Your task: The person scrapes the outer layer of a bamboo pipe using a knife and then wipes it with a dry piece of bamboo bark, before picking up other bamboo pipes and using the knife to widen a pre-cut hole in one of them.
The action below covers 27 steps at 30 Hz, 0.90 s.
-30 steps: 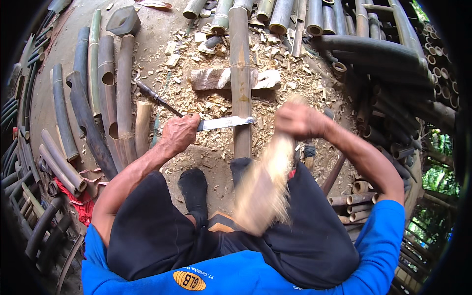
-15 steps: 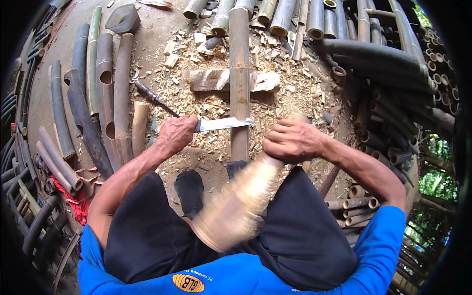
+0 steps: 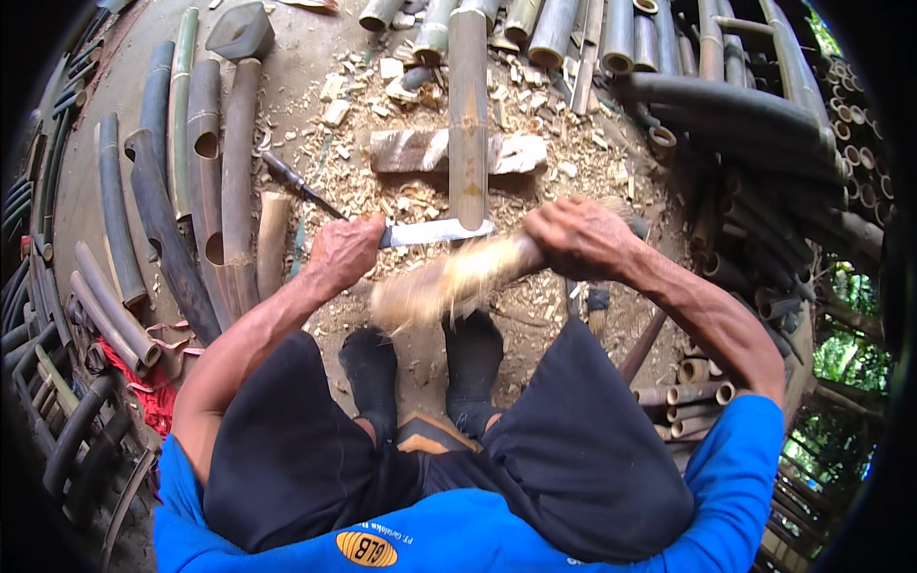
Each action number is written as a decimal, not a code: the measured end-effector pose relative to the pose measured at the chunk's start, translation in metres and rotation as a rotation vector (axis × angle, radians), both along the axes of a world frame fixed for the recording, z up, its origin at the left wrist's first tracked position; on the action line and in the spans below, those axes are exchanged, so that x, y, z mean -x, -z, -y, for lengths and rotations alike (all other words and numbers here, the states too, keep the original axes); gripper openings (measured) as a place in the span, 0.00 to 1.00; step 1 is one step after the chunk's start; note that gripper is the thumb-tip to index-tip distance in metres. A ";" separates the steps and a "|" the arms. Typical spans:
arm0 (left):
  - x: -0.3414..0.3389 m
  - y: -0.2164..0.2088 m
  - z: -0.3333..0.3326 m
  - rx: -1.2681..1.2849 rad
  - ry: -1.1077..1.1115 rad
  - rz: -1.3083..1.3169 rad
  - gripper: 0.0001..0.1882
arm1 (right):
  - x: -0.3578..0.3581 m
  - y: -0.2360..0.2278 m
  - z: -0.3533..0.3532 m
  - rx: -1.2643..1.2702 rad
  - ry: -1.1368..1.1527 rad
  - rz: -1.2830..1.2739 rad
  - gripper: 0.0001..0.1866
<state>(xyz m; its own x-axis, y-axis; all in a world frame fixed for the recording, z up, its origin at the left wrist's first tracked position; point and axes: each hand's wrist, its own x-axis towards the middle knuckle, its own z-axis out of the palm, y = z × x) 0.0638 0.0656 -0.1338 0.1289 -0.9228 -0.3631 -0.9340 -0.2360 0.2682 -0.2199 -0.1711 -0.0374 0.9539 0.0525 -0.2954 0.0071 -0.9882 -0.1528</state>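
Observation:
My left hand is closed around the handle of a broad-bladed knife. Its pale blade lies crosswise against a long brown bamboo pole. In my right hand is the grip of a thick wooden mallet, smeared by motion. The mallet's head points left, just on my side of the blade; whether they touch I cannot tell. It hides what lies below the blade. The pole rests across a split wood block.
Wood chips litter the ground around the block. A dark-handled tool lies left of the knife. Bamboo lengths lie at the left, and more bamboo is stacked far and right. My feet are close beneath the mallet.
The mallet has swung forward from near my lap to beside the blade, and my right hand has shifted up and right. My left hand and the knife have barely moved.

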 end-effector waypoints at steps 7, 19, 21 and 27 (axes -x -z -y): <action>-0.007 0.016 0.011 0.165 0.061 0.041 0.03 | -0.009 -0.005 0.044 0.198 0.063 0.011 0.13; -0.034 -0.005 0.044 -0.127 -0.176 -0.784 0.15 | 0.030 -0.053 -0.009 -0.406 1.033 0.622 0.32; -0.063 -0.010 0.058 0.005 -0.264 -0.751 0.15 | 0.028 -0.039 -0.015 -0.489 1.043 0.774 0.35; -0.061 -0.047 0.086 0.221 0.069 -0.373 0.27 | 0.045 -0.050 -0.034 -0.905 1.328 0.730 0.33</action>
<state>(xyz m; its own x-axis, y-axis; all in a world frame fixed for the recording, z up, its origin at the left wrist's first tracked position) 0.1248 -0.0205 -0.0869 -0.0379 -0.9855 -0.1657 -0.7749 -0.0757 0.6275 -0.2650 -0.1369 0.0129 0.3962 -0.9060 -0.1489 -0.3463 0.0027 -0.9381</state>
